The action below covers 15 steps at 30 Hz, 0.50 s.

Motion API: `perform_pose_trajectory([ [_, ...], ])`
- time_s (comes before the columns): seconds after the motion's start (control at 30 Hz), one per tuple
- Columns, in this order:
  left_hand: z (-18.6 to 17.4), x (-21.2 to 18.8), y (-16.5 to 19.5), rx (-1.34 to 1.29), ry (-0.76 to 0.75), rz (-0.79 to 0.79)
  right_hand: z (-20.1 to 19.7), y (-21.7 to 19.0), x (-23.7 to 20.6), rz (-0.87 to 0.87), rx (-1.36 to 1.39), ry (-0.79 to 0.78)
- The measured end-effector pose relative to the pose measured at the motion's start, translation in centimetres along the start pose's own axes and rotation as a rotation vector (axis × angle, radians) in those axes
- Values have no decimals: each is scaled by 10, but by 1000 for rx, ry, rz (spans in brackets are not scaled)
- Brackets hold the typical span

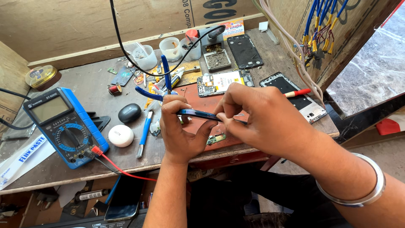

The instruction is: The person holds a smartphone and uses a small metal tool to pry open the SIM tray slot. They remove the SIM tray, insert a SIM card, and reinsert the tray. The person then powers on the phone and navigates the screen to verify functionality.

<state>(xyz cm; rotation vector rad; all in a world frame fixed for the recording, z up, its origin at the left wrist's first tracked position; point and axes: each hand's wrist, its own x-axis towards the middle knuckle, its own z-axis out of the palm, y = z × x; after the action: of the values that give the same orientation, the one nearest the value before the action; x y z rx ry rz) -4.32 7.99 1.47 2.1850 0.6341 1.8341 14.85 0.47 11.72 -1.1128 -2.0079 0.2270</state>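
Phone (198,113), slim, dark blue and seen edge-on, is held level above the red mat (202,98) on the table (84,84); it is gripped by the left hand (179,131) and pinched at its right end by the right hand (257,116).

The phone (198,114) is a thin, flat handset with a dark blue frame, seen almost edge-on, so only its narrow side and a sliver of one face show. It lies nearly level, its long edge running left to right with a slight downward tilt toward the right. Both ends are covered: the left hand (179,133) pinches the left end between thumb and fingers, and the right hand (257,116) has its grip on the right end with fingertips on the edge. It is held up in the air, above the reddish mat (198,95) on the surface (84,84), not touching either.
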Motion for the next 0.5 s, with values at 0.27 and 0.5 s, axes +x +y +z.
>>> perform_pose_trajectory([
  [0.27, 2, -2, -1, -12, 2, -11, -1, -6, 1, -4, -93, 7],
  [0.5, 3, -1, 2, -2, 15, -31, 3, -21, 2, -1, -215, 3],
])
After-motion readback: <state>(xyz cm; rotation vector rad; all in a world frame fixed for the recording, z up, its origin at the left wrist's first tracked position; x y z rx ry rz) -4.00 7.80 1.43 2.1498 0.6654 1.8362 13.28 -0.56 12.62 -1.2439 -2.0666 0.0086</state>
